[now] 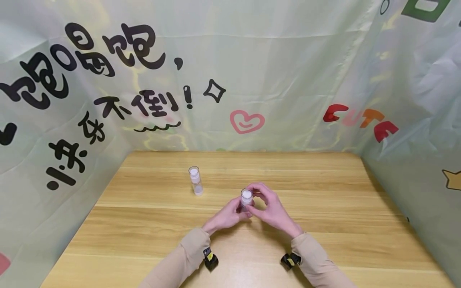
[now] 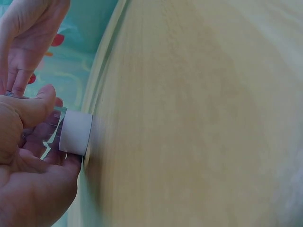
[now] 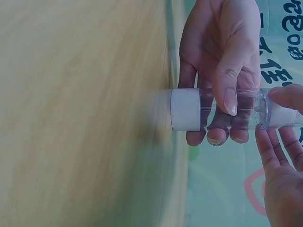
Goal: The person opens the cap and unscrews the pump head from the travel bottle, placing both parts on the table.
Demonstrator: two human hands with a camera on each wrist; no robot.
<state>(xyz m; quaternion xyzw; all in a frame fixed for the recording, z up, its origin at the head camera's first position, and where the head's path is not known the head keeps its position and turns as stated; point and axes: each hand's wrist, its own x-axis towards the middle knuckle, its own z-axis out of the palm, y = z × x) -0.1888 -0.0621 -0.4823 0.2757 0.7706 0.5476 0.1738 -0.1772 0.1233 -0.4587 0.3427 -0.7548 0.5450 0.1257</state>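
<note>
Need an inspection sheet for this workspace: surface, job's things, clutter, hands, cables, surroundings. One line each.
Surface: wood-grain table.
Job's things: clear, white-based held bottle, upright, contact with the table unclear; second bottle standing farther back, to the left.
Clutter: dark speck at the table's right edge, too small to identify.
Hands: left hand grips the held bottle's body; right hand pinches its top.
Cables: nothing seen.
Surroundings: pale printed backdrop behind and at both sides.

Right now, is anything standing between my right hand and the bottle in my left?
Nothing visible: your right hand already touches the bottle near its top, above your left hand. The other bottle stands apart, to the left.
</note>
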